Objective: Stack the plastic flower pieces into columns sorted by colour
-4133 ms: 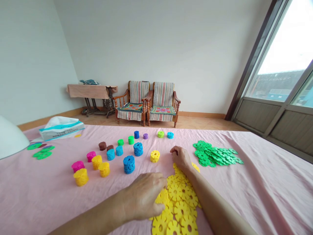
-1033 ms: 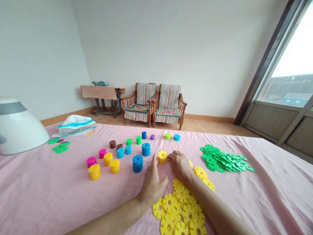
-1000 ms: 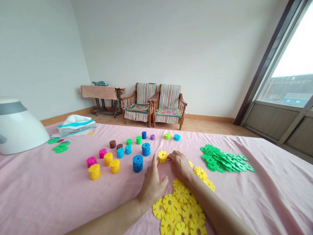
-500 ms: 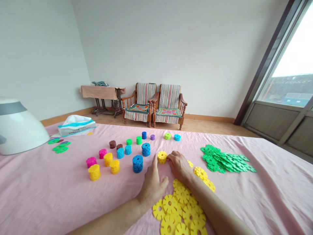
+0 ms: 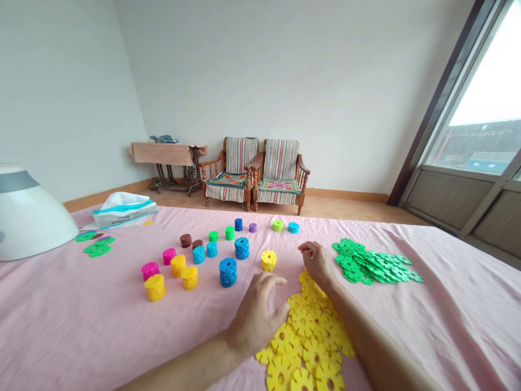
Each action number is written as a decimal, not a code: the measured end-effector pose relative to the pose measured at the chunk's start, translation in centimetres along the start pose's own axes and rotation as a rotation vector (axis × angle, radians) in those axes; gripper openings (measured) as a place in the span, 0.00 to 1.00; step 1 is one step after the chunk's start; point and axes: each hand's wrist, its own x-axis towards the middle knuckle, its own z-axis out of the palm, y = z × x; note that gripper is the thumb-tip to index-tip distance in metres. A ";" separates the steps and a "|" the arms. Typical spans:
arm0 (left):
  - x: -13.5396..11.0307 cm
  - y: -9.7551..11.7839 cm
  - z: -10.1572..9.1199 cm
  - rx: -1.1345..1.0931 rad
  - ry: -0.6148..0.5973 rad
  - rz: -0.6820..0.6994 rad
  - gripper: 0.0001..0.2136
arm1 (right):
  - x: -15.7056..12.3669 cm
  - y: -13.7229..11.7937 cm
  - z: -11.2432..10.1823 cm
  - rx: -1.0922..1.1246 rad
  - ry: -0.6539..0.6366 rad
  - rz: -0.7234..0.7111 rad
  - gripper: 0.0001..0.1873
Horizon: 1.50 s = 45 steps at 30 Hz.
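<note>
My left hand (image 5: pixel 258 307) is at the left edge of the heap of yellow snowflake discs (image 5: pixel 303 323), thumb and fingers apart, holding nothing. My right hand (image 5: pixel 318 264) is over the heap's far end, fingers loosely bent, with no disc visible in them. Just beyond the left fingers a short stack of yellow discs (image 5: pixel 268 260) stands upright, touched by neither hand. Two blue stacks, the nearer one (image 5: pixel 228 272) and the farther one (image 5: pixel 241 248), are to its left. My right wrist and forearm cover part of the heap's right side.
Green discs (image 5: pixel 372 263) lie piled at the right. Yellow stacks (image 5: pixel 155 288), magenta stacks (image 5: pixel 150 270) and other small coloured stacks stand to the left and behind. A tissue pack (image 5: pixel 126 212) and a white kettle-like object (image 5: pixel 35 217) are at the left on the pink cloth (image 5: pixel 81 320).
Both hands have left the short yellow stack: the left drew back towards me, the right went to the right. Loose yellow discs right of the heap now sit closer in or are hidden.
</note>
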 end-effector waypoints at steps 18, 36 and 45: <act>3.4 2.3 -0.4 0.247 -0.281 0.110 0.14 | 0.1 2.0 0.3 -0.022 -0.072 -0.022 0.15; 10.7 -2.9 -4.1 0.532 -0.241 -0.092 0.14 | 0.1 1.5 -0.2 -0.030 -0.099 0.000 0.15; 10.9 -3.0 -4.1 0.553 -0.267 -0.060 0.12 | 0.1 1.3 -0.3 -0.036 -0.106 0.017 0.15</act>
